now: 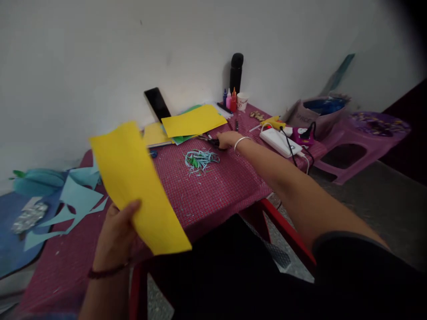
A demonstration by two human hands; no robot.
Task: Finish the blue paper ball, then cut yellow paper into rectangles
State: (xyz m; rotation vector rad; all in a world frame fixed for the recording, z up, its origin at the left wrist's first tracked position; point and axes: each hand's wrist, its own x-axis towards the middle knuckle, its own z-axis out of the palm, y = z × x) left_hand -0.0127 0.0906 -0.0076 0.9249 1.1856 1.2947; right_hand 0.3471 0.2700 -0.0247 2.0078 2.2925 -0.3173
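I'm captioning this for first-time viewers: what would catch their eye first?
The bright yellow sheet in the left hand, left of centre. Next, the pale-blue shreds on the checked table, with the right hand at the scissors just beyond. At the back stands a tall black object.

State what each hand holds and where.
Left hand: yellow rectangular paper sheet, by its left edge. Right hand: black-handled scissors, at the handles; grip unclear.

The red checked surface (233, 178) bore pale-blue shreds (202, 161) just left of the right hand (228, 139), a white device (279, 141) to its right, and blue paper offcuts (78, 195) left of the left hand (122, 226).
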